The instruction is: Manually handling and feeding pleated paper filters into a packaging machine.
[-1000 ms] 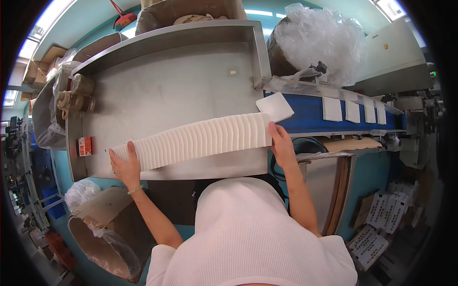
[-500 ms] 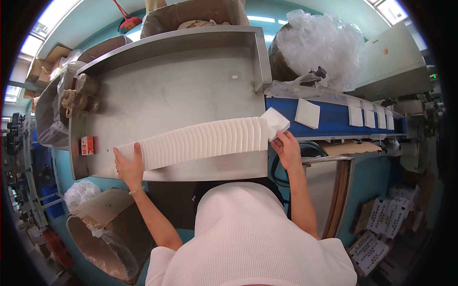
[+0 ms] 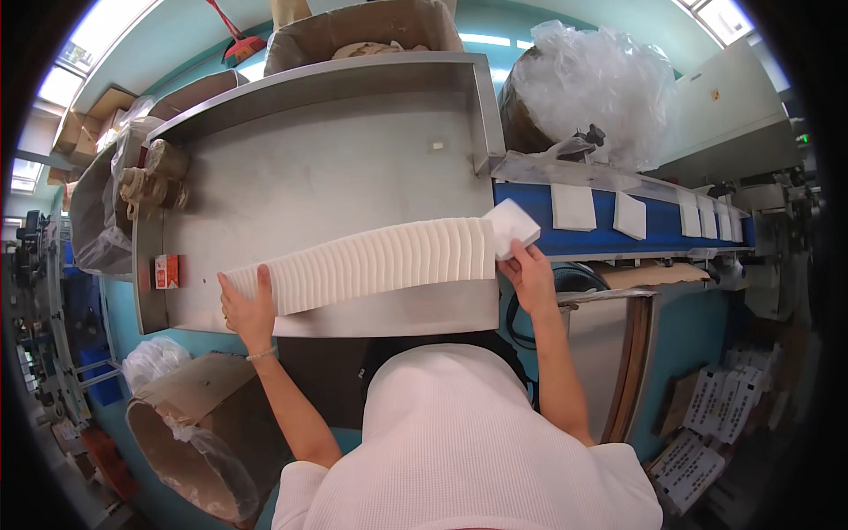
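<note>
A long, curved row of thin white folded napkin-like squares (image 3: 380,265) stands on edge, packed face to face, across the metal table's front. At its left end my left hand (image 3: 250,311) lies with thumb and fingers spread against the squares. My right hand (image 3: 532,278) pinches the lower corner of a small white stack of squares (image 3: 512,225) between thumb and fingers. That stack is tilted, touching the row's right end beside the blue conveyor belt (image 3: 605,214). More white squares (image 3: 574,208) lie spaced out along the belt.
The steel table (image 3: 318,159) has raised walls at its back and left. On its left are a small red-and-white box (image 3: 166,271) and brown rolls (image 3: 159,181). A large carton (image 3: 203,424) stands at lower left. Bagged clear plastic (image 3: 601,88) sits behind the belt.
The white squares on the belt now show in different positions and spacing. Both hands keep nearly the same places on the row and the small stack. The whole view has shifted slightly.
</note>
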Tool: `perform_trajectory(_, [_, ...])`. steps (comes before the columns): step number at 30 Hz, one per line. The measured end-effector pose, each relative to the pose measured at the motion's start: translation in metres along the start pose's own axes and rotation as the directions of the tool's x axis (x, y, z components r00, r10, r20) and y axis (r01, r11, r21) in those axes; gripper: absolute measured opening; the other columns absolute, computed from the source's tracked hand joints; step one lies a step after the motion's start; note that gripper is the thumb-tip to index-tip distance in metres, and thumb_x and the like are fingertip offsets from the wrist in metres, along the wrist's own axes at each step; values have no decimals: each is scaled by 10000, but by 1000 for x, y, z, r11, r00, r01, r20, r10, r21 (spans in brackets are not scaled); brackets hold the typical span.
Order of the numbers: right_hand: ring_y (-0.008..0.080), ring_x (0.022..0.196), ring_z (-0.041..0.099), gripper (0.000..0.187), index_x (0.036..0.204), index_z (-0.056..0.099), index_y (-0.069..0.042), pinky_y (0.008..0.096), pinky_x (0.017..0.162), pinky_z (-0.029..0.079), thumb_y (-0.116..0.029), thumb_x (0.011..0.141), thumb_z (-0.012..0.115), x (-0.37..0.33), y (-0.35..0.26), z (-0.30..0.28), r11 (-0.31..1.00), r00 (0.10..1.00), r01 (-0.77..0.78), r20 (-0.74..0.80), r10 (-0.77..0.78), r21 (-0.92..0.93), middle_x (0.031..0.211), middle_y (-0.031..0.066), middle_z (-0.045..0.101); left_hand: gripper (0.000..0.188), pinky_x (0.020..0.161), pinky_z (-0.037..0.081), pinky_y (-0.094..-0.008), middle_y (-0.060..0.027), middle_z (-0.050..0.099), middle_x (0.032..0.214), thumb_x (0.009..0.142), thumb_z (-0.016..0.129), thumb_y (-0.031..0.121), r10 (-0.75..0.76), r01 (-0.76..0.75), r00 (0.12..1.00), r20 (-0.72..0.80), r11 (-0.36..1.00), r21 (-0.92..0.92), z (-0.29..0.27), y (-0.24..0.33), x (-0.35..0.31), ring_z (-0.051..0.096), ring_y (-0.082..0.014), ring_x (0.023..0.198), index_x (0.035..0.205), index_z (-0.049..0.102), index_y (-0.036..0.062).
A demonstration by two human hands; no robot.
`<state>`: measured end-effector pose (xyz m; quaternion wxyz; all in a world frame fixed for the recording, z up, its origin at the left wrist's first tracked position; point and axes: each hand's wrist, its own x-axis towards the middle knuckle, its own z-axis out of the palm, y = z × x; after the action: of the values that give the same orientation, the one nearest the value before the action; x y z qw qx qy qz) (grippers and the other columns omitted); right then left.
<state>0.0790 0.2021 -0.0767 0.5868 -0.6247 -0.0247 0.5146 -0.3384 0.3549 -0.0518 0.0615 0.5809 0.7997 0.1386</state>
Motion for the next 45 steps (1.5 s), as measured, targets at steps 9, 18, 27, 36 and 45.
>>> perform_trajectory(9, [99,891,586,350,1210,613,-73,275,765,461,-298,943,646,-18,0,23,981,956,-195,223,188,9,982,21,657,1007,1039,333,-563,-253,465,1385,824,544,738,-11,11,1000,-9,1000,0,1,3,-4,451,-442,1264,1488,305,20])
perform_trajectory(18, [123,834,625,356,1156,588,-6,254,756,511,-302,964,634,-3,-8,7,1000,1000,-12,-13,12,18,981,75,664,1015,1045,324,-562,-252,462,1386,819,540,747,-15,15,1000,0,1000,7,2,9,-5,443,-437,1272,1489,304,22])
perform_trajectory(27, [136,885,631,289,1209,595,-22,287,746,521,-152,950,602,-21,7,3,988,972,-128,188,141,-83,1023,59,666,1029,1041,323,-571,-247,466,1382,813,543,752,-23,23,1000,-11,1000,-9,6,11,-7,439,-435,1276,1493,293,21])
perform_trajectory(36, [105,835,572,375,1146,630,-34,277,720,460,-364,968,614,-23,-4,32,828,978,188,177,-109,-528,952,44,651,1026,1023,355,-558,-267,482,1352,818,565,730,56,-56,998,9,998,-5,1,15,-13,462,-447,1247,1478,307,-12])
perform_trajectory(45, [131,895,635,339,1101,600,5,242,732,494,-314,986,598,0,-3,5,991,997,61,35,-66,123,972,48,655,1023,1027,352,-557,-268,483,1349,818,572,721,66,-66,998,-5,997,-32,3,16,-17,463,-447,1245,1480,304,-10])
